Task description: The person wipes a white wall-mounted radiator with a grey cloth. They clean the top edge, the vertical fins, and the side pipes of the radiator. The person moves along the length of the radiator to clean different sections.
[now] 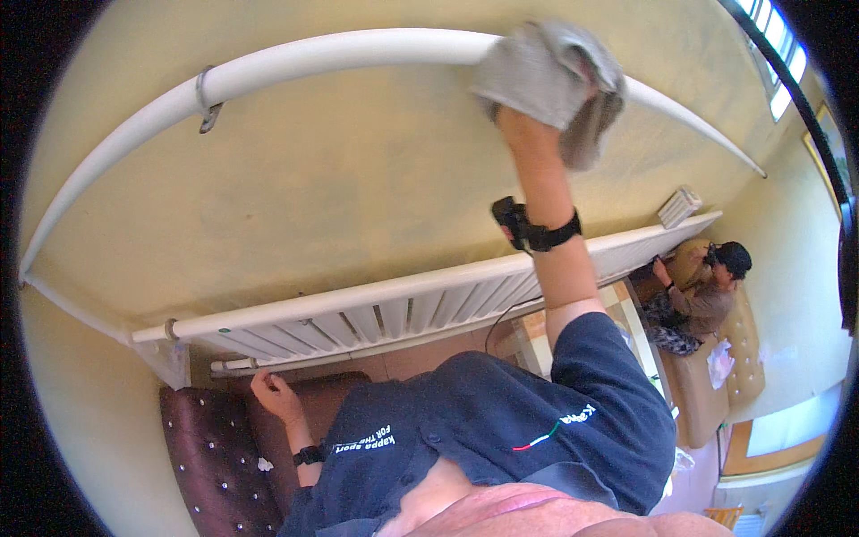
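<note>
My right hand, raised high, is wrapped in a grey cloth that lies against a white pipe running along the wall. The cloth hides most of the fingers, and a fold of it hangs below the hand. A black strap with a small device circles this forearm. My left hand is low at the left, fingers loosely curled and apart, with nothing seen in it. It is near the thin lower pipe of a white radiator and over a brown sofa seat. A black watch is on this wrist.
A tufted dark sofa stands at lower left. A small box sits on the radiator's far end. At right, a person in a black cap sits on a tan sofa beside a table. A metal bracket holds the upper pipe.
</note>
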Tool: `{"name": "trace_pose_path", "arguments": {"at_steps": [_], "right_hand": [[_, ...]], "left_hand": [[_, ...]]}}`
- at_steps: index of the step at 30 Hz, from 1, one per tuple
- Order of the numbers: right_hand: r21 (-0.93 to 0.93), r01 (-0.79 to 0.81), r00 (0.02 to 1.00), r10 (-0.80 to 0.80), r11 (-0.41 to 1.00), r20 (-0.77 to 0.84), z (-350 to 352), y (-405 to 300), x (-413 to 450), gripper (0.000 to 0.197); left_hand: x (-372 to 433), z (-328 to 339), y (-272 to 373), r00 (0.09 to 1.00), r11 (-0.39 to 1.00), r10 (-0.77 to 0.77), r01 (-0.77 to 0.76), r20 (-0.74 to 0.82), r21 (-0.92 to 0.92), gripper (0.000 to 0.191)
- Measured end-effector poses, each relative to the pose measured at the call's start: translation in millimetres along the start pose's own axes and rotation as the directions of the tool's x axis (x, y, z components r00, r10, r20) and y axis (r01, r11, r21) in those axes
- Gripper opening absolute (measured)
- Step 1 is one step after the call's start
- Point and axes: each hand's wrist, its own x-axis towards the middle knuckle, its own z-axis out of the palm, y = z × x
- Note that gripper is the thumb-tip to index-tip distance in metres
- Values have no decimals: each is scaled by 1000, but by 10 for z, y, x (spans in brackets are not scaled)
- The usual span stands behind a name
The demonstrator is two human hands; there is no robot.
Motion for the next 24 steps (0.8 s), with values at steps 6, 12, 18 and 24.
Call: {"name": "trace_pose_path", "arguments": {"at_steps": [6, 12, 18, 24], "right_hand": [[282, -79, 959, 149, 956, -239, 499, -1313, 18, 40], [516, 70, 997, -42, 854, -67, 695, -2065, -10, 56], [502, 132, 979, -191, 855, 69, 526, -1980, 80, 52], [593, 133, 965, -241, 794, 106, 337, -1444, 98, 47]], "left_hand": [[-5, -148, -505, 976, 980, -197, 193, -94, -58, 18], [-107, -177, -418, 969, 963, -239, 230, -58, -138, 17], [-252, -293, -215, 980, 985, -170, 166, -101, -40, 17], [-433, -430, 167, 972, 978, -183, 195, -145, 69, 15]]}}
